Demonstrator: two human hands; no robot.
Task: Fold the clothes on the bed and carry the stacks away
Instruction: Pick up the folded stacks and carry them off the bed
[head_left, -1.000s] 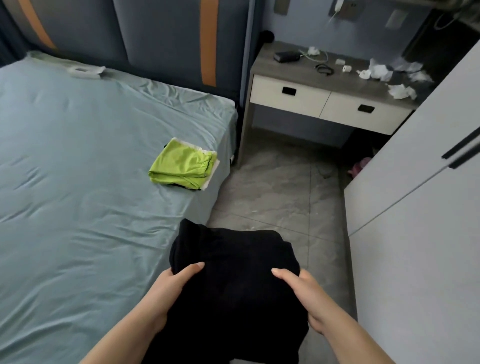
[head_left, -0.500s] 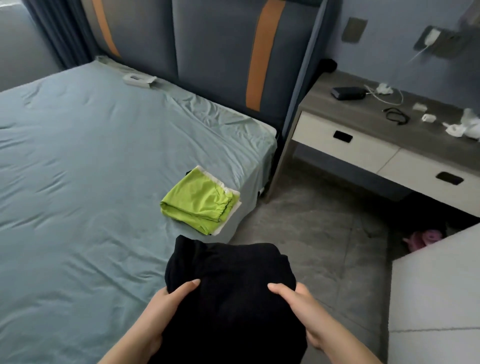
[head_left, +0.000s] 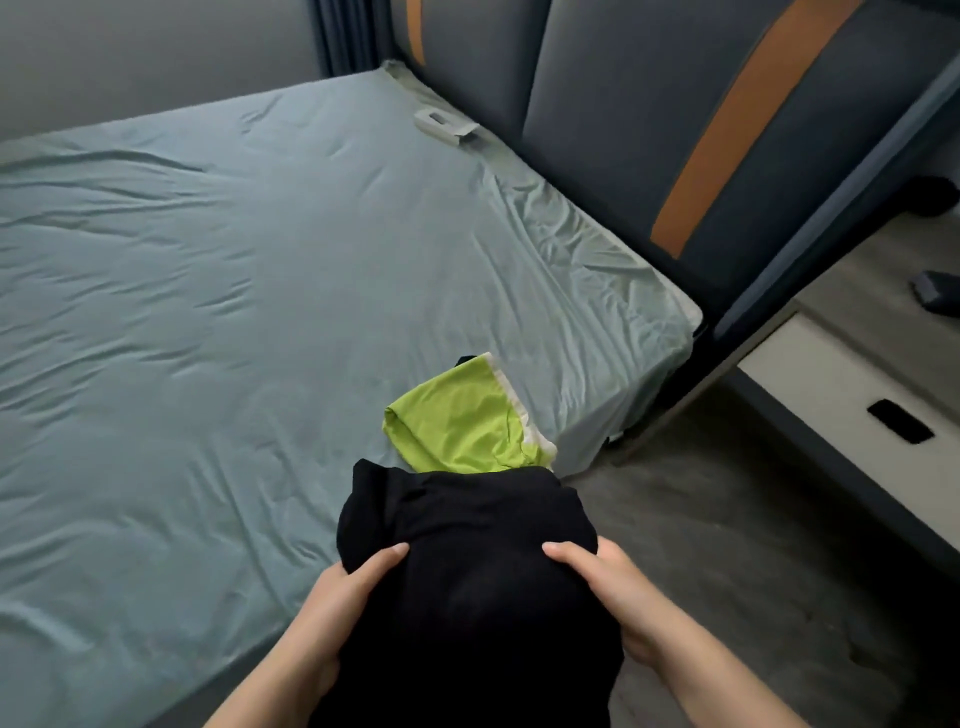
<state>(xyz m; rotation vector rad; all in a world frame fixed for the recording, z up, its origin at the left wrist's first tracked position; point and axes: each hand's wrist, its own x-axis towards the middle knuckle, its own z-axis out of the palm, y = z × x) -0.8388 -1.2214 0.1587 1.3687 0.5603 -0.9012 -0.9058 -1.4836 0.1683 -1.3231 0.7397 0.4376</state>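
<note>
I hold a stack of folded black clothes (head_left: 467, 566) in front of me, over the bed's near corner. My left hand (head_left: 337, 613) grips its left side, thumb on top. My right hand (head_left: 608, 597) grips its right side the same way. Just beyond the black stack lies a folded lime-green garment (head_left: 457, 426) with a white edge, on the blue-grey bed sheet (head_left: 234, 312) near the bed's right edge. The black stack hides the green garment's near edge.
A small pale remote-like object (head_left: 444, 123) lies on the bed by the padded headboard (head_left: 675, 130). A bedside desk with white drawers (head_left: 857, 415) stands to the right. Grey tiled floor (head_left: 727, 545) runs between bed and desk.
The view has swung left and moved toward the bed. The black stack in both hands now sits nearer the green garment. The wardrobe on the right has left the view.
</note>
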